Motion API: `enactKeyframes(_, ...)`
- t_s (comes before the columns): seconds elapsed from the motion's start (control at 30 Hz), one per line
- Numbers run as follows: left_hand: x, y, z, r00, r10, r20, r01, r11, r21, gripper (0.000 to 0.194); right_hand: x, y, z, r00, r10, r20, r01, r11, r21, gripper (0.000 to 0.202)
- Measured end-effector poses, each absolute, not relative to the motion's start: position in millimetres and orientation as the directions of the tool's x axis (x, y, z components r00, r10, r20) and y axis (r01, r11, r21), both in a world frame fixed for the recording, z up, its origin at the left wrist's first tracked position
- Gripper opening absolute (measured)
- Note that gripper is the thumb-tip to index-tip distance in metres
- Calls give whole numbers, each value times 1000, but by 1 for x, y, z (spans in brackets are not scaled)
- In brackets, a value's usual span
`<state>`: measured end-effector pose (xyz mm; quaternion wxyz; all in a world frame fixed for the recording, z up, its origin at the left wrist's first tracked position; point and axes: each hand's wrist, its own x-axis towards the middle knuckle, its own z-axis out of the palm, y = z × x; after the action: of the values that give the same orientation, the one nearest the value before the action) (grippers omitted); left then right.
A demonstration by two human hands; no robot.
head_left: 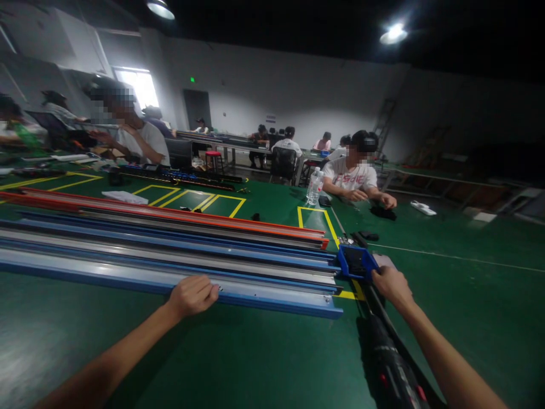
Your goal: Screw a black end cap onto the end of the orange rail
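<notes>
My left hand [193,295] is closed, thumb against curled fingers, over the near edge of a long blue-edged metal channel [281,298]. Anything small in its fingers is hidden. At the right end of the rails, my right hand [394,284] grips the right edge of a small blue parts bin [342,264]. Dark pieces [356,260] lie inside the bin. A black power drill [389,358] with red details lies below the bin, left of my right forearm.
Orange-edged rails [255,221] lie parallel beyond the blue ones. Plastic bottles [314,187] and a black tool [366,235] are on the green table [460,318]. A co-worker [351,170] sits across on the right, another person [140,136] at the left.
</notes>
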<state>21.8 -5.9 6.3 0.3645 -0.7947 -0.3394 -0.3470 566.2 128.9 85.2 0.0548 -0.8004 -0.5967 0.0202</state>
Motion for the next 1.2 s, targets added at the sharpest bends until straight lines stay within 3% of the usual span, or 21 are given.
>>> enactKeyframes(0.3, 23, -7, 10, 541, 298, 787, 805, -454, -382, 43, 560, 120, 93, 363, 923, 132, 931, -351, -101, 71)
enactKeyframes(0.53, 29, -9, 15, 537, 357, 764, 816, -451, -362, 39, 526, 109, 99, 115, 945, 306, 992, -126, 18, 42)
enactKeyframes(0.77, 11, 19, 66, 476, 513, 714, 868, -403, -290, 34, 480, 141, 98, -232, 928, 291, 971, 201, 132, 27)
enactKeyframes(0.9, -13, 73, 103, 349, 784, 513, 935, -260, -240, 37, 454, 180, 96, -314, 909, 275, 948, 287, 134, 25)
enactKeyframes(1.2, -61, 184, 102, 209, 956, 206, 952, -150, -268, 38, 418, 257, 85, -351, 922, 165, 936, 347, 54, 37)
